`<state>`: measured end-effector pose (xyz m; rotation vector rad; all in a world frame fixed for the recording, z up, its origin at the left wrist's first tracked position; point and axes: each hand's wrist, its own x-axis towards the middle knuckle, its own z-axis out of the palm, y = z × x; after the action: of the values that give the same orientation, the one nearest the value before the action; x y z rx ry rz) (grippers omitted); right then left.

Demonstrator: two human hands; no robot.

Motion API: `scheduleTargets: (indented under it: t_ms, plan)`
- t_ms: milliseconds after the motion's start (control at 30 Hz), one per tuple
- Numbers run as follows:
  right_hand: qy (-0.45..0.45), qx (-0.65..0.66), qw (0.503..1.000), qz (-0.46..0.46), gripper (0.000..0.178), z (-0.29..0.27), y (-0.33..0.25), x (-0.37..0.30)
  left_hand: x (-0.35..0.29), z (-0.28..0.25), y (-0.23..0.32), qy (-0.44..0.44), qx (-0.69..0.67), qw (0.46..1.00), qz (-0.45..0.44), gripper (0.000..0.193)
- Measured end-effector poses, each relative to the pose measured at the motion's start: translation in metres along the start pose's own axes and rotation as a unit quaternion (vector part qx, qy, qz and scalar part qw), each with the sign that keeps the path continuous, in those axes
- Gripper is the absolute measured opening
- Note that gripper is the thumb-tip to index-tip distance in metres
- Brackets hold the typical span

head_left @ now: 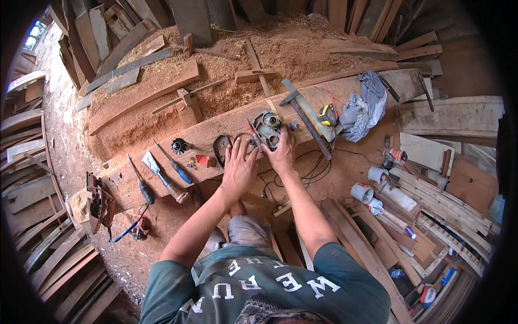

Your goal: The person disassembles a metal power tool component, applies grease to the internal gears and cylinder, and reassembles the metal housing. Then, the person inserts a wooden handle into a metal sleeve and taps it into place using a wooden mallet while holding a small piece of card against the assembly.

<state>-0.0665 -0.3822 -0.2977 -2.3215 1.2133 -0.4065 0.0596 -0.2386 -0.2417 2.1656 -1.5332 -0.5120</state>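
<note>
1. Head view: a long plank serves as the surface [162, 146], lying across a sawdust-covered floor [280, 43].
2. Right hand [281, 154] rests on the lower edge of a grey motor housing [267, 128], fingers curled against it; whether it grips fully cannot be told.
3. Left hand [237, 164] lies flat just left of the housing, fingers spread wide, holding nothing; fingertips reach toward a dark cover [221, 148].
4. The housing sits on the surface near its middle, open face up.
5. Left of the hands on the surface: a black fan [178, 146], a blue-handled screwdriver [174, 163], a chisel [159, 173], a small red piece [205, 160].
6. Right of the housing: a square [305, 116], a yellow tape measure [327, 114], a grey cloth [364, 105].
7. A power planer [99, 202] lies at the surface's left end.
</note>
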Motion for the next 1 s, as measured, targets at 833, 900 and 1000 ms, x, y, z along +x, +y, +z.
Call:
scheduleTargets:
  t_ms: [833,900,1000]
  plan:
    - [-0.025,0.110,0.987,0.112,0.075,-0.033,0.054,-0.139,-0.178,-0.069,0.007,-0.015,-0.071,0.994,-0.086,0.050]
    - [-0.154,0.106,0.955,0.231,0.076,-0.026,0.080,-0.207,-0.214,-0.069,-0.002,-0.027,-0.089,0.987,-0.134,0.050]
    - [-0.374,0.028,0.814,0.444,0.102,-0.007,0.108,-0.335,-0.289,-0.059,-0.027,-0.053,-0.146,0.941,-0.302,0.051]
